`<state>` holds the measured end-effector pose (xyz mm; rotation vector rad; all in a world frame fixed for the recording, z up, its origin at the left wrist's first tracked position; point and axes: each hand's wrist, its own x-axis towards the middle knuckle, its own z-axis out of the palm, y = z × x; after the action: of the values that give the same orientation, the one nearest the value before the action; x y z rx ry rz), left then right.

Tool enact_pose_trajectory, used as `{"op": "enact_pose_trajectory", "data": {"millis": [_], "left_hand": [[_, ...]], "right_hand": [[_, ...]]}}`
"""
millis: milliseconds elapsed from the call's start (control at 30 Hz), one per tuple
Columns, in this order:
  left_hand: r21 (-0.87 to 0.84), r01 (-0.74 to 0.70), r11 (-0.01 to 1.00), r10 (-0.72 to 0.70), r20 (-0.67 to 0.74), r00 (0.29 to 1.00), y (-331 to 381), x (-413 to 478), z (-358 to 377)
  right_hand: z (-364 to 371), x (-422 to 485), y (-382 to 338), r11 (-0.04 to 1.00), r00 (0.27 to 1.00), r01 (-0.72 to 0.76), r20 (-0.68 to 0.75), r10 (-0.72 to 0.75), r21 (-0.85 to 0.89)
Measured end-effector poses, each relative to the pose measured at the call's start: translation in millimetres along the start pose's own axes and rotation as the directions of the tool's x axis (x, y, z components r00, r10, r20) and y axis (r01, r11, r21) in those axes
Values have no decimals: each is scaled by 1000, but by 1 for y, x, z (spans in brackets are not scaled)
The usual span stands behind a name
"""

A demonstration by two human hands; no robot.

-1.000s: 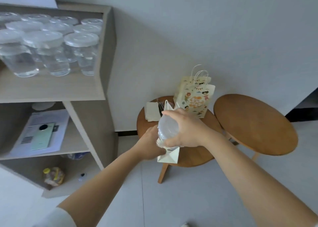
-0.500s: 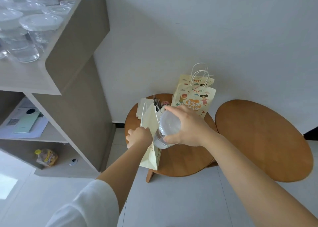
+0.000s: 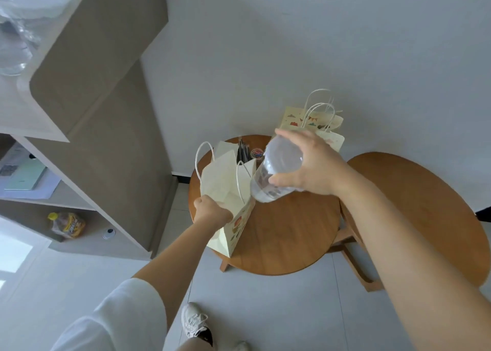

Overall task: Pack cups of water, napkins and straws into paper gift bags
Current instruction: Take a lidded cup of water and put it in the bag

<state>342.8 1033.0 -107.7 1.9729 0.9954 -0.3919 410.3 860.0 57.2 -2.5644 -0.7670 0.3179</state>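
Shelf cups are cut off top left. On the tabletop, 2 printed bags stand half hidden behind the right hand, which is wrapped round a tilted cup of water just beside the mouth of the open gift bag. The left hand clutches that bag's rim; its inside is hard to make out.

Both arms reach forward and down, and each hand grips something.
The left hand is a closed fist with its back up, holding the rim of a paper bag; the forearm is bare below a white sleeve. The right hand, higher and further out, wraps thumb and fingers round a tilted cup.
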Motion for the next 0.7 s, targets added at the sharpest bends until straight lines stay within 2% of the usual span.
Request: {"op": "enact_pose_trajectory", "data": {"millis": [167,267,367,533,633,700], "left_hand": [[245,-211,946,193,97,976,4,30,-28],[412,-334,848,294,159,943,10,49,-46],[482,-443,756,354,269,896,18,65,-60],[556,-502,662,369,342,864,26,82,-66],[651,-499,572,356,352,866,30,85,-64],[679,-493,543,347,353,869,34,85,-61]], "right_hand": [[-7,45,-5,999,997,-16,-76,19,30],[-8,69,-9,999,996,-23,-87,27,50],[-11,92,-13,997,993,-37,-112,44,64],[11,114,-14,995,995,-96,4,96,37],[34,116,-2,984,983,-171,80,166,56],[54,116,6,980,970,-200,138,198,2]]}}
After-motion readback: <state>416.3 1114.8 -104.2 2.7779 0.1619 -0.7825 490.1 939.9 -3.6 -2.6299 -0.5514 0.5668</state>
